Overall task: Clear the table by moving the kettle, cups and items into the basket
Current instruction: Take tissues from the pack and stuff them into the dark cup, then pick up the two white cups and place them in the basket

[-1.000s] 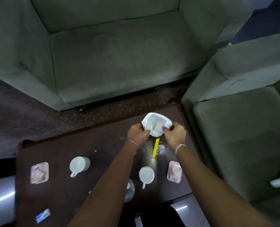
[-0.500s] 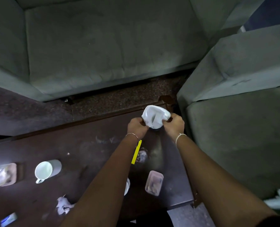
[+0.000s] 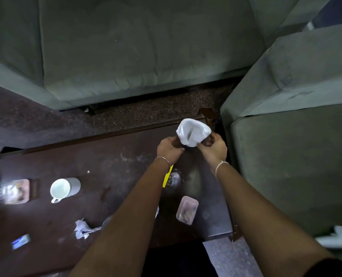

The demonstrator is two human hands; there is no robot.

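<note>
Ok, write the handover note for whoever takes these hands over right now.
Left hand and right hand: both grip the white bag, mouth open, at the table's far right corner.
On the table: white cup, pink tray, second pink tray, crumpled paper, yellow strip, small packet.
Done: nothing visibly packed.
Left: all of those. Basket and kettle are not clearly in view.

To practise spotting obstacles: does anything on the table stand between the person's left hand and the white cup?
Nothing visible does; only bare tabletop separates the left hand from the white cup. That hand grips the white bag.
</note>
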